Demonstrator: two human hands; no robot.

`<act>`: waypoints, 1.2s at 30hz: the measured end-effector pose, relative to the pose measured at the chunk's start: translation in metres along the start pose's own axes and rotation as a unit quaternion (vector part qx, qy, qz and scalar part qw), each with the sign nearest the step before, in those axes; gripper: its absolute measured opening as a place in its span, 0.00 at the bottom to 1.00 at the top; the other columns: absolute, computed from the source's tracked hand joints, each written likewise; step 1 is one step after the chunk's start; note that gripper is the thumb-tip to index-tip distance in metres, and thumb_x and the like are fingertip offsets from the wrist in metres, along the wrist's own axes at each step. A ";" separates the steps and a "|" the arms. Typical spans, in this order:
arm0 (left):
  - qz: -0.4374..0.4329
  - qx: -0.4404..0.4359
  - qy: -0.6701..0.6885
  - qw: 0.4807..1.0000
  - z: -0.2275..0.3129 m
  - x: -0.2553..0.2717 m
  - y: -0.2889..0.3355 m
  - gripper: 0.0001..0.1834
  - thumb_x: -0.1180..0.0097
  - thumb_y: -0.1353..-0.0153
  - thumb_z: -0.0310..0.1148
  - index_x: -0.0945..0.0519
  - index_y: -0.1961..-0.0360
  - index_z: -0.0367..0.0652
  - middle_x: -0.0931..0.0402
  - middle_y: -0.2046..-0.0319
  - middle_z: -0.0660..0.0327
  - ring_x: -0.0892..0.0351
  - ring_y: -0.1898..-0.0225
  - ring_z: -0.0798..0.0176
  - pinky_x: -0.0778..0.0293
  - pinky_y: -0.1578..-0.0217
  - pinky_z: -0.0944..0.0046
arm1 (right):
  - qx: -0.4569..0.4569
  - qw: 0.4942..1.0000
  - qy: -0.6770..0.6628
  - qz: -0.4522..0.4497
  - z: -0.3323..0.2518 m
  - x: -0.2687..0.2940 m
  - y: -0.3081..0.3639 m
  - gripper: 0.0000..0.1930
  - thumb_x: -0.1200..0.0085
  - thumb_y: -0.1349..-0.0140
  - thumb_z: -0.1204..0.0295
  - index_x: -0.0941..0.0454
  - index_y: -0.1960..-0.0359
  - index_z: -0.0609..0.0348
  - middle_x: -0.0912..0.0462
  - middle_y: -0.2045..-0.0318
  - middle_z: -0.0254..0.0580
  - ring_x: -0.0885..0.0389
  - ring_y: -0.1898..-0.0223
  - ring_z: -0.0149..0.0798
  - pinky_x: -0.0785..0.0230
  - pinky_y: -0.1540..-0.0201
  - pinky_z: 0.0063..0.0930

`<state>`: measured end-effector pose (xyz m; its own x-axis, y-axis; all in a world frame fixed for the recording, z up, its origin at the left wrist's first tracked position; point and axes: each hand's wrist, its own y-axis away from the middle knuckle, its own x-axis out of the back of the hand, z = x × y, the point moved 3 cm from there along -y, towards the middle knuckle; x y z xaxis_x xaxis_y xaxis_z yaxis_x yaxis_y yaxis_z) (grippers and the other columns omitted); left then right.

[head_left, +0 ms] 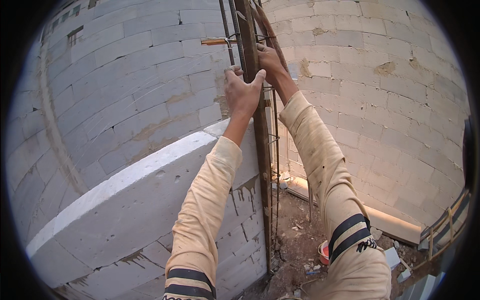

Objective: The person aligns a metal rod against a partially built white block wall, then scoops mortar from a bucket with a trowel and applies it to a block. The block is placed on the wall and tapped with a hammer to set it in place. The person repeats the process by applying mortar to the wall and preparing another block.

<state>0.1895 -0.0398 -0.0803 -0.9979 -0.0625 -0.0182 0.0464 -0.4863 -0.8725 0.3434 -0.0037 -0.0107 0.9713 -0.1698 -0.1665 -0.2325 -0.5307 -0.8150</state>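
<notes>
A dark brown upright post (262,165), wood or rusty metal, stands at the end of a low block wall, with steel reinforcing bars (233,22) alongside. My left hand (242,95) is closed about the post and adjoining bar, its thumb on the post's face. Slightly higher, my right hand (270,62) bends in from the right, its fingers curled at the post's edge. What those fingertips pinch is hidden. Left of the post, a short wooden strip (214,42) lies crosswise near a tie on the bars.
The low white block wall (135,175) runs to the lower left. Tall block walls (145,60) rise behind and at right. On the rubble-strewn ground (295,230) lie a red-and-white bucket (324,252), a long board (390,222) and broken blocks (392,257).
</notes>
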 end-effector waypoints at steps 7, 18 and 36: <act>-0.072 0.005 0.099 0.992 -0.026 -0.031 -0.039 0.40 0.26 0.46 0.46 0.30 0.39 0.34 0.17 0.58 0.52 0.15 0.59 0.59 0.21 0.57 0.61 | 0.029 0.961 0.270 0.045 -0.035 0.033 0.007 0.12 0.37 0.37 0.65 0.13 0.60 0.60 0.18 0.73 0.35 0.23 0.72 0.27 0.29 0.67 0.26; -0.047 -0.011 0.115 0.992 -0.023 -0.027 -0.033 0.30 0.26 0.47 0.39 0.21 0.45 0.37 0.14 0.60 0.55 0.16 0.60 0.61 0.23 0.55 0.61 | 0.108 0.859 0.499 0.032 -0.053 0.038 0.019 0.14 0.39 0.37 0.62 0.12 0.60 0.60 0.12 0.68 0.45 0.17 0.65 0.34 0.26 0.57 0.31; -0.050 0.005 0.135 0.989 -0.020 -0.024 -0.029 0.32 0.27 0.47 0.40 0.20 0.42 0.39 0.15 0.56 0.54 0.16 0.56 0.60 0.23 0.52 0.60 | 0.171 0.799 0.575 0.044 -0.058 0.036 0.005 0.14 0.38 0.39 0.62 0.11 0.59 0.58 0.11 0.64 0.49 0.12 0.61 0.45 0.24 0.53 0.33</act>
<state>0.2109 -0.0065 -0.0647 -0.9730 0.2218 -0.0634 -0.0544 -0.4876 -0.8713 0.3740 -0.0607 0.0119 0.2174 -0.9490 0.2284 -0.0792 -0.2504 -0.9649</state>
